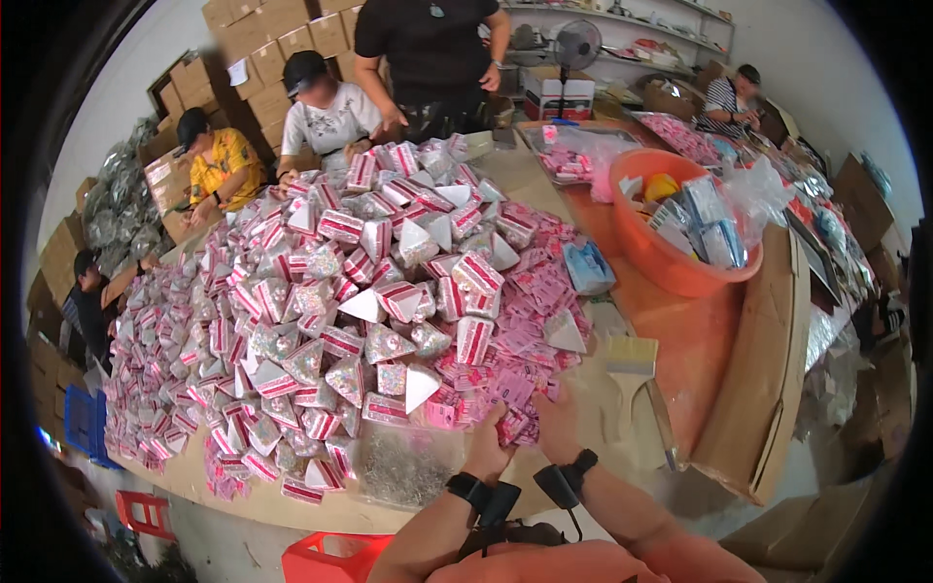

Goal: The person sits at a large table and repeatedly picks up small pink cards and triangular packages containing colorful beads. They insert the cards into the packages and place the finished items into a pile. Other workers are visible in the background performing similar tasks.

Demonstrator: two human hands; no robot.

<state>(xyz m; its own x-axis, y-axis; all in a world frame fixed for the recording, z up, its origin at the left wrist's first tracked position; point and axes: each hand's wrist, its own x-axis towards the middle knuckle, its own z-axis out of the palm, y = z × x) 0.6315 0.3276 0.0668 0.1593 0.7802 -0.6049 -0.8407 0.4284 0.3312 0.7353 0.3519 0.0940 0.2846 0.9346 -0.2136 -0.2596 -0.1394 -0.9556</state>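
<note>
Small pink printed packets (517, 424) sit between my two hands at the table's near edge. My left hand (488, 449) closes round them from the left, its fingers curled. My right hand (557, 428) presses against them from the right; its fingertips are partly blurred. Ahead of my hands spreads a layer of more pink packets (535, 306). A large heap of wedge-shaped glittery pieces (335, 291) with pink-and-white striped sides covers the table to the left. Beside my left hand lies a clear bag of small metal parts (408, 464).
A wide flat brush (630, 364) lies right of my hands. Further right stand an orange tub (641, 253) of packages and a long cardboard piece (763, 379). A blue packet (588, 268) lies beyond. Several people are around the table; a red stool (335, 556) is below.
</note>
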